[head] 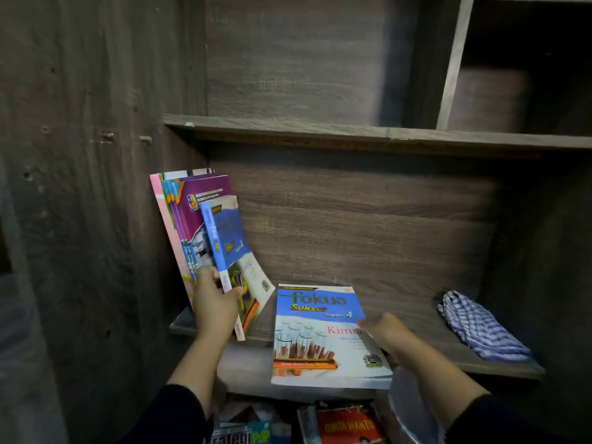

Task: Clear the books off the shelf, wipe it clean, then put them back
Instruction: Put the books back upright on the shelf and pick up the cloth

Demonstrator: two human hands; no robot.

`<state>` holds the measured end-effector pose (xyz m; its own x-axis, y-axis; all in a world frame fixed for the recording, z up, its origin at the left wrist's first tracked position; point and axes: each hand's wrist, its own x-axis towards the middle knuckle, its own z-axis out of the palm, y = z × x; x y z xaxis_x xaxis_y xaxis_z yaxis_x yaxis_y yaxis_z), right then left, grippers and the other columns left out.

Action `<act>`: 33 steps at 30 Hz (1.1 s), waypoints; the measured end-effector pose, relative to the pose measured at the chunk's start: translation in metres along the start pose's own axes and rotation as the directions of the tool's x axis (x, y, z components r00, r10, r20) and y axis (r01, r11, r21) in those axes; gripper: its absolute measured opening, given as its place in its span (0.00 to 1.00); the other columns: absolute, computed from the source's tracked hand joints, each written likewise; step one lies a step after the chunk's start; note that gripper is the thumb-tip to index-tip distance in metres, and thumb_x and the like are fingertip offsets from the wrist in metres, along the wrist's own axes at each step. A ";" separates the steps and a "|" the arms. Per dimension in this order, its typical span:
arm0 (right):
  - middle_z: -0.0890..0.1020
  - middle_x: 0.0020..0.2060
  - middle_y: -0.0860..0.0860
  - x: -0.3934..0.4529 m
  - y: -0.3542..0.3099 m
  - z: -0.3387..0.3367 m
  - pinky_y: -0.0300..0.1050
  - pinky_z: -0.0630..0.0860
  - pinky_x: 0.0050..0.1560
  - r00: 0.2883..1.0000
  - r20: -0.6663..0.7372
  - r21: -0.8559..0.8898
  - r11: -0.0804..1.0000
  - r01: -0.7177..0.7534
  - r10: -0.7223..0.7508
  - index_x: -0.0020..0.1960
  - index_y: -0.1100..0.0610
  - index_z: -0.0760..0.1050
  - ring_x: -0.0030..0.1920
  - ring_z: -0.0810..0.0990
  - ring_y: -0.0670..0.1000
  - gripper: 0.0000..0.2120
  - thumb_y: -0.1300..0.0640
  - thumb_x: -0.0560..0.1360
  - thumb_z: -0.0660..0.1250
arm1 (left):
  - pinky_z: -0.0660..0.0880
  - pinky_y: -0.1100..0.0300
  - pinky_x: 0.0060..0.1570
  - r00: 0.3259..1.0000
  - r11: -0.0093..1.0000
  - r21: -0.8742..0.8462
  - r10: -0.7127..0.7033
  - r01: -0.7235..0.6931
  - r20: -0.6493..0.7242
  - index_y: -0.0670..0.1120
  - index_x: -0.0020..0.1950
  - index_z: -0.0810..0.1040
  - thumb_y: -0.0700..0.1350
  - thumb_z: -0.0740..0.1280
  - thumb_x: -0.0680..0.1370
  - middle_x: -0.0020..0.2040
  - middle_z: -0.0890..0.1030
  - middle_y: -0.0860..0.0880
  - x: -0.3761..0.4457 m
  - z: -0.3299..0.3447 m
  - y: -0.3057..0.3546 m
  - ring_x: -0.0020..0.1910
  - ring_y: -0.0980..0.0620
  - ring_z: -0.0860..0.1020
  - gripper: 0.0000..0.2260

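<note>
Several books (195,216) lean against the left wall of the dark wooden shelf (416,312). My left hand (214,304) grips the lower spine of a thin blue book (224,241) at the front of that leaning group. A blue and white book titled "Fokus Sukses Kimia" (317,334) lies flat, its front part hanging over the shelf's front edge. My right hand (384,331) holds this flat book by its right edge. A blue and white checked cloth (480,328) lies bunched on the right end of the shelf.
An upper shelf board (352,133) runs above, with a dark cubby (525,65) at top right. Below the shelf sit more books, one with a red cover (349,426). A wooden side panel (80,187) closes the left.
</note>
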<state>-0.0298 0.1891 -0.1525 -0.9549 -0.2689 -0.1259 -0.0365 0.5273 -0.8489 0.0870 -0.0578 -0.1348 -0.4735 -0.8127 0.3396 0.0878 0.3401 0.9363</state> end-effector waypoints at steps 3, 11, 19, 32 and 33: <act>0.81 0.40 0.57 -0.001 -0.001 0.000 0.37 0.70 0.27 0.999 -0.024 -0.010 1.000 -0.025 0.025 0.49 0.67 0.79 0.30 0.76 0.48 0.10 0.60 0.77 0.63 | 0.74 0.54 0.44 0.997 0.938 0.343 0.035 -0.056 0.069 0.43 0.53 0.71 0.41 0.73 0.72 0.45 0.79 0.48 0.006 -0.008 0.005 0.48 0.43 0.79 0.14; 0.80 0.37 0.54 -0.007 -0.003 0.001 0.33 0.69 0.23 0.999 -0.036 -0.069 0.997 -0.030 0.027 0.52 0.68 0.79 0.31 0.76 0.46 0.11 0.60 0.77 0.64 | 0.80 0.51 0.39 0.996 0.861 0.508 -0.057 0.018 0.061 0.45 0.53 0.70 0.47 0.68 0.75 0.46 0.81 0.44 0.011 -0.010 -0.003 0.39 0.44 0.83 0.11; 0.83 0.37 0.55 -0.008 -0.001 0.001 0.32 0.72 0.24 0.999 -0.042 -0.069 0.997 -0.023 0.020 0.53 0.67 0.80 0.30 0.78 0.47 0.10 0.62 0.76 0.65 | 0.80 0.47 0.43 0.997 0.907 0.415 0.082 -0.070 -0.011 0.45 0.58 0.64 0.45 0.60 0.80 0.46 0.80 0.40 -0.005 0.008 -0.017 0.43 0.40 0.81 0.09; 0.84 0.37 0.54 0.006 0.001 0.005 0.38 0.75 0.32 0.996 -0.083 -0.122 0.992 -0.035 0.025 0.47 0.64 0.82 0.33 0.81 0.49 0.08 0.63 0.75 0.65 | 0.69 0.59 0.64 0.736 0.458 0.581 0.344 -0.673 0.582 0.48 0.65 0.70 0.42 0.61 0.79 0.66 0.72 0.49 -0.011 0.027 -0.029 0.64 0.52 0.70 0.14; 0.85 0.38 0.55 0.010 0.002 0.006 0.41 0.77 0.36 0.994 -0.101 -0.124 0.991 -0.049 0.037 0.47 0.63 0.81 0.35 0.83 0.51 0.07 0.62 0.74 0.65 | 0.62 0.57 0.70 0.683 0.491 0.514 0.264 -0.703 0.681 0.49 0.69 0.69 0.43 0.60 0.80 0.72 0.66 0.49 -0.010 0.033 -0.033 0.70 0.51 0.64 0.17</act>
<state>-0.0374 0.1826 -0.1587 -0.9805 -0.1663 -0.1043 -0.0257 0.6358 -0.7714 0.0598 -0.0450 -0.1726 -0.8969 -0.1430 0.4185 -0.0748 0.9817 0.1750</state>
